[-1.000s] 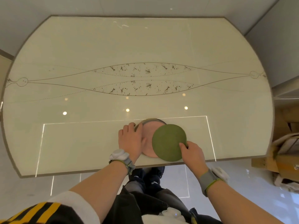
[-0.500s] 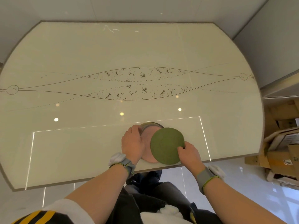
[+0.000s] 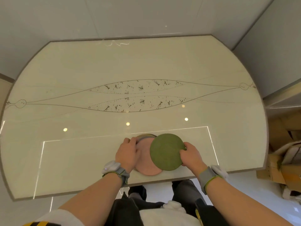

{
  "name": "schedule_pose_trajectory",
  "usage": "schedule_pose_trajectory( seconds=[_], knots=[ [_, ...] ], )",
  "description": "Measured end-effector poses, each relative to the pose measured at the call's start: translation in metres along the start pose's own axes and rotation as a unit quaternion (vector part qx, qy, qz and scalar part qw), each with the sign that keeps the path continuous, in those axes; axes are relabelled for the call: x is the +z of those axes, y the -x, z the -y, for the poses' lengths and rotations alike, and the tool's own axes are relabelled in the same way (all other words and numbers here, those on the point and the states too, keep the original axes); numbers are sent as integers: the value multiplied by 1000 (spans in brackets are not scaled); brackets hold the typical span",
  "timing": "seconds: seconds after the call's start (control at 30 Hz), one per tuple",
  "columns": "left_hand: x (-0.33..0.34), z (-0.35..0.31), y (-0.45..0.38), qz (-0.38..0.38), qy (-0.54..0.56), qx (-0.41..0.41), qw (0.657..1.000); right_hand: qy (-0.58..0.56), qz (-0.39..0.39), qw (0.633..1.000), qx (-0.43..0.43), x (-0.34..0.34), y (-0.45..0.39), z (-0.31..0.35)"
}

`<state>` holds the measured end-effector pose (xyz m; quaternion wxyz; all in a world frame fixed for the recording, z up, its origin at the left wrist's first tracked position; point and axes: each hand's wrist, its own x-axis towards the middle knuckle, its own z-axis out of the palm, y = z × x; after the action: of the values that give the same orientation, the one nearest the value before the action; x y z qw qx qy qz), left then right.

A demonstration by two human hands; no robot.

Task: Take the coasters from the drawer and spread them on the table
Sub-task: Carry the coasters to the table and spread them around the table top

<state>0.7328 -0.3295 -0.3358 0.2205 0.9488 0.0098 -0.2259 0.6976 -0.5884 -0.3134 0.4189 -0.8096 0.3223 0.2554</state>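
- Gripping the green coaster point(image 3: 166, 152) at its right rim, the right hand point(image 3: 192, 156) has fingers curled over the edge; whether the disc is lifted clear or resting on the pile, cannot tell.
- Left hand point(image 3: 127, 154) lies palm-down on the left side of the stack, fingers together and curled over its far-left rim.
- Pink coaster point(image 3: 146, 167) sits under the green one, showing on the left and near side; its near edge lies just beside the table's front edge.
- One more coaster point(image 3: 146, 136), grey-brown, shows as a thin arc at the far side of the pile.
- Count: three coasters seen — one green, one pink, one grey-brown; any others hidden beneath.
- Table point(image 3: 81, 160) is pale and glossy, curved at left and right, straight at front and back, with a dark rim.
- Open surface runs wide to the left, right and far side of the stack.
- Wall stands close behind the far edge; cardboard boxes point(image 3: 280, 163) lie on the floor off the right end.
- Two wristbands, one per wrist.
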Motion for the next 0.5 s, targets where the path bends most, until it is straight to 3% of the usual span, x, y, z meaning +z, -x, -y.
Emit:
schedule_pose_trajectory(
  seconds=[0.33,0.5],
  knots=[
    [30,-52,5,-80,-30,-237,968,126,140,977,-97,-66,-80,16],
    [26,-62,9,-67,29,-221,973,129,148,974,-114,-77,-100,18]
  ],
)
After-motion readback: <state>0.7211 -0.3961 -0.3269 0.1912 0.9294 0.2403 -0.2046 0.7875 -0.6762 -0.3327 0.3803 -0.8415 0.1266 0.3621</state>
